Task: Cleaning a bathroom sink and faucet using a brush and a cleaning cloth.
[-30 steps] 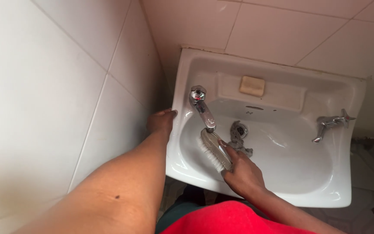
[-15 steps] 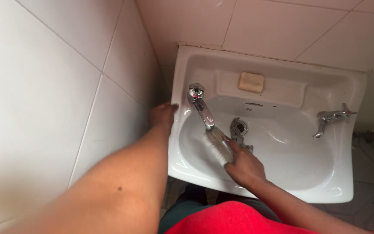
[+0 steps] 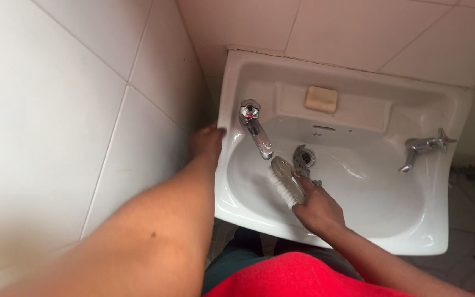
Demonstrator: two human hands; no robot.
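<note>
Soap (image 3: 321, 99) on sink (image 3: 358, 234) ledge, brush (image 3: 286, 180) in basin, taps (image 3: 255, 128) either side

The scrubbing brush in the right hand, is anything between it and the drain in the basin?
Nothing visible. The scrubbing brush, held by the right hand, lies just left of the drain. The left tap's spout sits above, off that path.

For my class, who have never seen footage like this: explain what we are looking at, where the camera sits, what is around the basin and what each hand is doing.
There is no machine here. A person wears a camera on the head, looking down at their own bare hands. The left hand grips the left edge of a white sink fixed to a tiled wall. The right hand holds a scrubbing brush, bristles against the bowl just below the left tap. A second tap sits on the right, a bar of soap lies on the back ledge, and the drain is beside the brush.
</note>
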